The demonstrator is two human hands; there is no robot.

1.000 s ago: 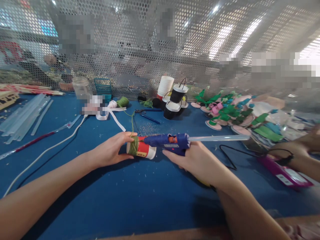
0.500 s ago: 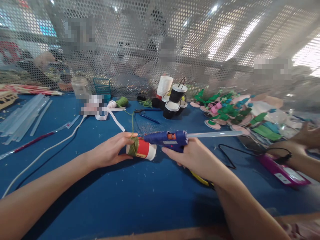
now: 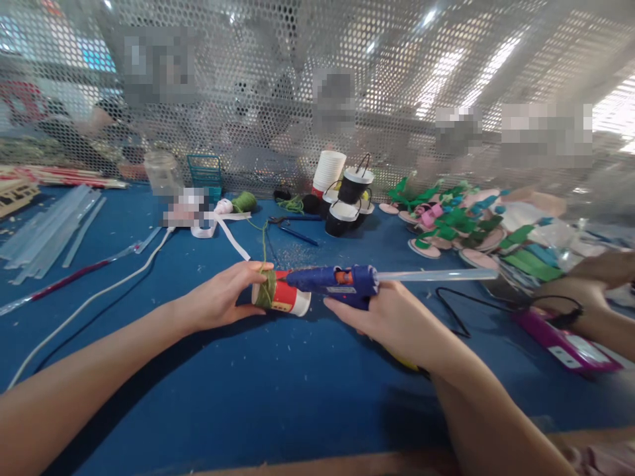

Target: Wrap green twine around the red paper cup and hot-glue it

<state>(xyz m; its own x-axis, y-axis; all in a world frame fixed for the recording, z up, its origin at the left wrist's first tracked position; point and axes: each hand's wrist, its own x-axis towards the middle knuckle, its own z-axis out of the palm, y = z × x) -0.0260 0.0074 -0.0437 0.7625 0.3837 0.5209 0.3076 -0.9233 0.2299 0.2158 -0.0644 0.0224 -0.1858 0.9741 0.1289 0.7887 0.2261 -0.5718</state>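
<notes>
My left hand [image 3: 223, 297] is closed round the base end of a red and white paper cup [image 3: 285, 299] that lies on its side on the blue table [image 3: 278, 383]. Green twine [image 3: 266, 289] is wound round the cup's left part and runs back to a green twine ball [image 3: 243, 201]. My right hand [image 3: 391, 317] grips a blue glue gun [image 3: 337, 281], its nozzle touching the cup near the twine. A clear glue stick [image 3: 436, 275] juts from the gun's back to the right.
Black and white cups [image 3: 347, 198] stand at the back centre by a perforated metal screen [image 3: 297, 99]. Green and pink paper pieces [image 3: 461, 225] lie at right, clear glue sticks [image 3: 44, 228] at left. Another person's hand [image 3: 590, 291] and a pink device [image 3: 560, 340] sit at right.
The glue gun dipped and shifted slightly, its nozzle staying at the cup. My left hand kept its hold on the cup. The other person's hand at right moved a little.
</notes>
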